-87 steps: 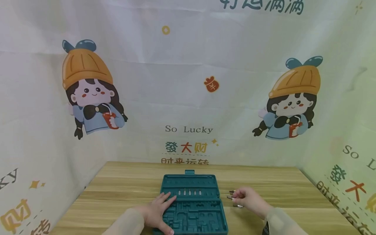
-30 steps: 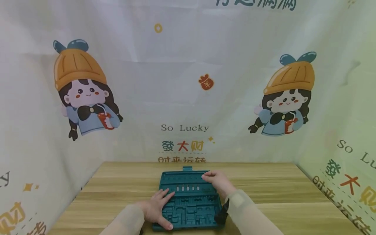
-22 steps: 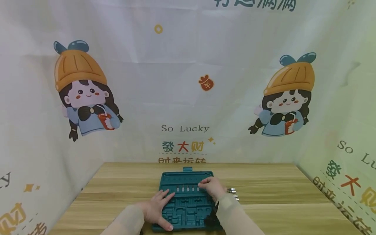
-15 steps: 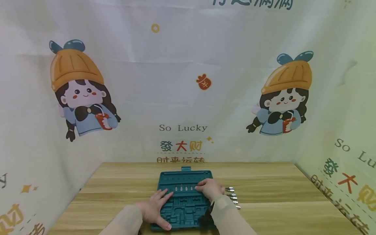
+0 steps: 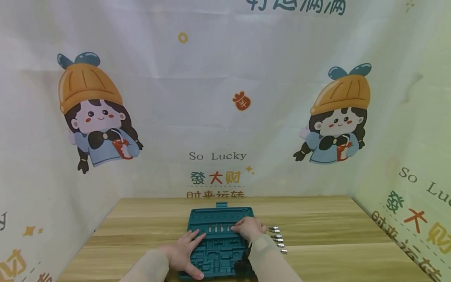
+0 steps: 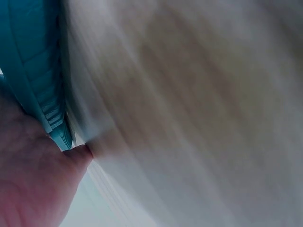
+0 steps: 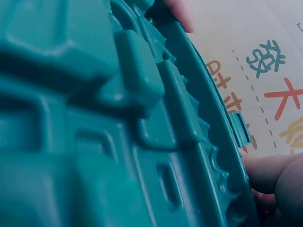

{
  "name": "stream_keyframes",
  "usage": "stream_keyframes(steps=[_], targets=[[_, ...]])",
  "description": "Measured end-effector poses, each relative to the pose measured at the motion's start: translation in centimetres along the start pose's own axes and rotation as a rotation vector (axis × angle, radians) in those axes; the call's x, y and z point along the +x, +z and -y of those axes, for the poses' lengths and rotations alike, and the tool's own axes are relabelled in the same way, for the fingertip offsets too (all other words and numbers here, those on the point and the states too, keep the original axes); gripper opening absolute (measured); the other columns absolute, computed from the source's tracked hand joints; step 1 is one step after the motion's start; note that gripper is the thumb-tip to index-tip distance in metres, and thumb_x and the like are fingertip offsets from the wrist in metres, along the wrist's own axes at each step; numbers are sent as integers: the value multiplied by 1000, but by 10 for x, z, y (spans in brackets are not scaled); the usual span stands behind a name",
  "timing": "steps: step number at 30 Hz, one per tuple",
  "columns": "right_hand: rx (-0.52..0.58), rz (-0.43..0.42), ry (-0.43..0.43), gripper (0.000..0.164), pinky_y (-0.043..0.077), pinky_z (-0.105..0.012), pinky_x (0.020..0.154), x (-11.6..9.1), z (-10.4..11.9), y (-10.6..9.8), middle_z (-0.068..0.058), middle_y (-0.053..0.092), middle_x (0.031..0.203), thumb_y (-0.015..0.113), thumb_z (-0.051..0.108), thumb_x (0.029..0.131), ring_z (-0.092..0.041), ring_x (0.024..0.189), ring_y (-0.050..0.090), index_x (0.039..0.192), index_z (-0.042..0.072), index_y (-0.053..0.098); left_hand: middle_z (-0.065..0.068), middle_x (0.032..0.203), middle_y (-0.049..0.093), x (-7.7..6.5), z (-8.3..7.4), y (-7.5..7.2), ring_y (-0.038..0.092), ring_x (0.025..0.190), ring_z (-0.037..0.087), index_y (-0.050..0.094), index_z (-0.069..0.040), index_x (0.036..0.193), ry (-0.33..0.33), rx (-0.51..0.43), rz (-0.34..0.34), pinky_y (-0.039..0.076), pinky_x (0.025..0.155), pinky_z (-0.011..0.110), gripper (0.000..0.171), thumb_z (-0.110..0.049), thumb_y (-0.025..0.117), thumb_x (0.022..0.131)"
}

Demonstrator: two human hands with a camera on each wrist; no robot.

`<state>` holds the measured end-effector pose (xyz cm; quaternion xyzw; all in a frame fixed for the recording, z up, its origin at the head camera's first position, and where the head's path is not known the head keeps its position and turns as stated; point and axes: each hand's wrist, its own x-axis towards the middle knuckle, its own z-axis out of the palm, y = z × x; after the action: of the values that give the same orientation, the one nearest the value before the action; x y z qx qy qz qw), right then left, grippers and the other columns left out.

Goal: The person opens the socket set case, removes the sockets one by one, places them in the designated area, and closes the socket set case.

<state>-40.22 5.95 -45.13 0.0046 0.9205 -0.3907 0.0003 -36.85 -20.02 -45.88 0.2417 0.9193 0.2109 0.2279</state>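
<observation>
Left hand (image 5: 181,252) resting spread on bit case (image 5: 220,237) at left edge, right hand (image 5: 249,228) partly covering bits (image 5: 216,229), grip indeterminate, sockets (image 5: 277,236) lying off case's right edge

Bits (image 5: 216,228) sit in the case (image 5: 218,256); loose pieces (image 5: 279,236) lie right.

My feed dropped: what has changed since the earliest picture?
The right hand has moved left, from the metal pieces on the table to the right end of the bit row in the case; I cannot tell whether its fingers hold anything. The left hand stays spread on the case's left side.
</observation>
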Motion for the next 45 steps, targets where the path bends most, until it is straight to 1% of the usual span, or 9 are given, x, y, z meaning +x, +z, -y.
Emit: stream_keyframes(steps=[4, 7, 14, 22, 28, 31, 37, 40, 45], targets=[[-14, -1, 19, 12, 16, -63, 102, 0, 2, 1, -3, 67, 94, 76, 25, 84, -41, 113, 47, 83, 14, 74, 9, 160, 9, 0, 1, 0, 4, 144, 43, 14, -32, 155, 5, 6, 17, 22, 102, 69, 104, -66, 70, 74], [3, 8, 29, 10, 13, -63, 104, 1, 3, 2, -4, 68, 95, 76, 24, 84, -42, 116, 45, 84, 14, 75, 9, 160, 10, -2, 0, 0, 4, 144, 43, 15, -33, 155, 0, 1, 4, 23, 102, 69, 105, -66, 71, 73], [42, 28, 62, 10, 8, -64, 107, 2, 3, -1, -6, 71, 100, 75, 21, 84, -38, 113, 53, 90, 13, 77, 10, 159, 13, -4, -7, 0, 7, 145, 39, 20, -22, 155, -15, 15, -20, 24, 105, 64, 105, -59, 76, 73], [47, 39, 82, 6, 7, -67, 105, 5, 6, -2, -4, 72, 93, 76, 18, 83, -38, 112, 54, 81, 12, 77, 10, 160, 10, -4, -2, -1, 4, 144, 41, 18, -30, 155, -19, -11, -10, 22, 102, 68, 107, -67, 72, 71], [41, 23, 111, 9, 11, -64, 106, 8, 4, 2, -11, 67, 104, 76, 19, 83, -45, 119, 44, 79, 11, 75, 10, 159, 13, -3, -2, 2, 6, 144, 41, 21, -26, 155, -8, -23, -17, 23, 103, 67, 105, -63, 74, 72], [64, 0, 92, 8, 11, -64, 105, 7, 1, 4, -9, 68, 102, 77, 20, 83, -44, 118, 45, 80, 13, 76, 9, 159, 12, -3, -2, 1, 6, 144, 40, 20, -27, 155, -14, -28, -10, 23, 102, 68, 105, -63, 74, 72], [171, -24, 37, 7, 4, -67, 104, 3, -5, 1, -3, 71, 92, 76, 19, 83, -36, 107, 56, 86, 12, 77, 10, 159, 12, 2, 2, 4, 5, 144, 41, 19, -27, 155, -2, -26, -11, 23, 102, 69, 106, -65, 73, 72], [147, -29, 31, 7, 5, -69, 105, 3, -6, 1, -4, 71, 93, 77, 19, 83, -37, 109, 55, 86, 12, 77, 11, 160, 11, 1, 2, 3, 5, 144, 42, 18, -30, 155, 10, -15, -8, 22, 102, 69, 106, -68, 71, 72], [102, -32, 42, 6, 7, -66, 107, 3, -4, 4, -2, 69, 94, 78, 21, 82, -40, 115, 50, 84, 15, 77, 12, 159, 12, 1, 2, 3, 6, 144, 43, 20, -26, 155, 15, -14, -22, 23, 101, 69, 107, -66, 73, 71]])
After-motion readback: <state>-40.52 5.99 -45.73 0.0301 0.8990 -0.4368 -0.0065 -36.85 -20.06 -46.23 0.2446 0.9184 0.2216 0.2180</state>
